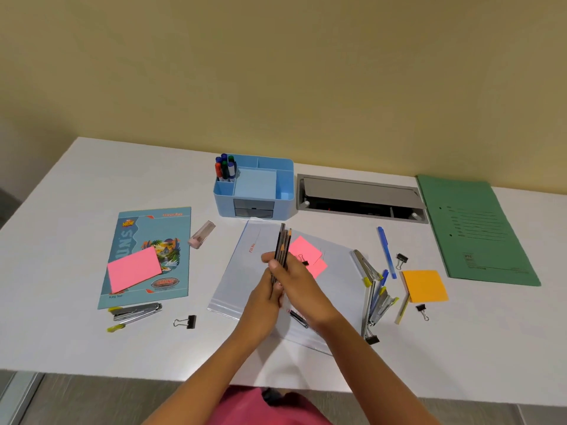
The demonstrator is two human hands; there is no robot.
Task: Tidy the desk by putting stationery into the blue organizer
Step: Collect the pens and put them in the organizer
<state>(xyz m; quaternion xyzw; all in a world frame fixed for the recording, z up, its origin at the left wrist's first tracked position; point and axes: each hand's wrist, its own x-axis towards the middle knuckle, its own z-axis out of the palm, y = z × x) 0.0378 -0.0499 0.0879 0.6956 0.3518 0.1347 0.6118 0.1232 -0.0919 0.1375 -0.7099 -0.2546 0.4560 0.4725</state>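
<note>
L hand [263, 294] & R hand [296, 280] both gripped pencils [283, 240], fingers curled round, tips up; prob. squaring bundle for 1 drop. Held over clear folder [233, 271], near blue organizer [225, 204], not yet in. Markers [225, 167] stood in its back-left slot.

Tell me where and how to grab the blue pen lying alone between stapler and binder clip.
Likely best: pinch the blue pen mid-barrel from above, fingers on its left and right sides. It lies flat, running near to far, with bare desk either side there.
</note>
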